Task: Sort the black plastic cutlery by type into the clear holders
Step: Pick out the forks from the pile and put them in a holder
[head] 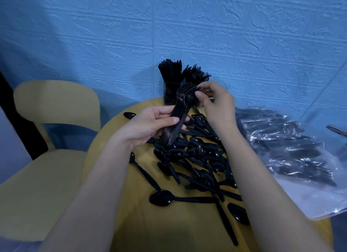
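L hand (150, 124) w/ forks (180, 112), yellow table (142, 223), blue wall (244, 35)

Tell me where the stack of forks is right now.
In the head view, the stack of forks is held above the table's far middle, left hand gripping the handles, right hand pinching the tines, before the clear holders.

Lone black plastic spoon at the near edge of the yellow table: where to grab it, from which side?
Grip the black plastic spoon by its thin straight handle, from above. It lies flat, bowl pointing left, on the yellow table. The handle's right end runs under other cutlery, so pinch near the bowl.
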A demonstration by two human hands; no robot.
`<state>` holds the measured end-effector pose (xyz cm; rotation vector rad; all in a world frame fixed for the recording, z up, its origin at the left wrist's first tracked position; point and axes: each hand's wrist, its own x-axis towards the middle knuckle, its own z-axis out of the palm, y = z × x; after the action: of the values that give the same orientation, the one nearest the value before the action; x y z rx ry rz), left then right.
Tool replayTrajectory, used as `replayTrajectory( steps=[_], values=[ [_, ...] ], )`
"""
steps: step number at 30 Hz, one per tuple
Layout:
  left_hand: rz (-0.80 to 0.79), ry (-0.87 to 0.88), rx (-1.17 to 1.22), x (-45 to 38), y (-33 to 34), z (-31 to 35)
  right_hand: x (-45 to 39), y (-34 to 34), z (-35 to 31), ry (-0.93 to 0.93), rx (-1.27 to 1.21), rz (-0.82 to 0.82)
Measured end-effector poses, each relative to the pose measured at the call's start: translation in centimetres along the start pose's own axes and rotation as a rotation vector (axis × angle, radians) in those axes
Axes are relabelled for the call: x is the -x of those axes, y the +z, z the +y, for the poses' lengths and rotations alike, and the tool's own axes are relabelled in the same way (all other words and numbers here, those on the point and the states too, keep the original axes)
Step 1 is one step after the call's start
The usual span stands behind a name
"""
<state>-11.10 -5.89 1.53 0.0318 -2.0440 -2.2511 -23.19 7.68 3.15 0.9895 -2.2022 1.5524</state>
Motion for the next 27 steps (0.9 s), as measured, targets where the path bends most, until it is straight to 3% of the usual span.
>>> replayTrajectory(
  steps=[10,16,22,27],
  values=[
    [0.08,0.053,0.002,0.0,-1.2,4.2,-3.8,1.2,-4.6,-0.161,0.09,0.005],
    [0.207,0.146,-0.041,-1.6,-1.9,6.2,-6.8,0.3,-6.1,0.033,-0.271,-0.102],
    [0.137,0.128,-0.021,-3.6,-1.9,7.1,-7.8,-0.9,-5.0,0.183,-0.347,-0.479],
    [0.053,0.052,-0.105,-5.8,-2.1,7.1,-9.1,-1.1,-3.7,0.291,-0.571,-0.665]
  ],
)
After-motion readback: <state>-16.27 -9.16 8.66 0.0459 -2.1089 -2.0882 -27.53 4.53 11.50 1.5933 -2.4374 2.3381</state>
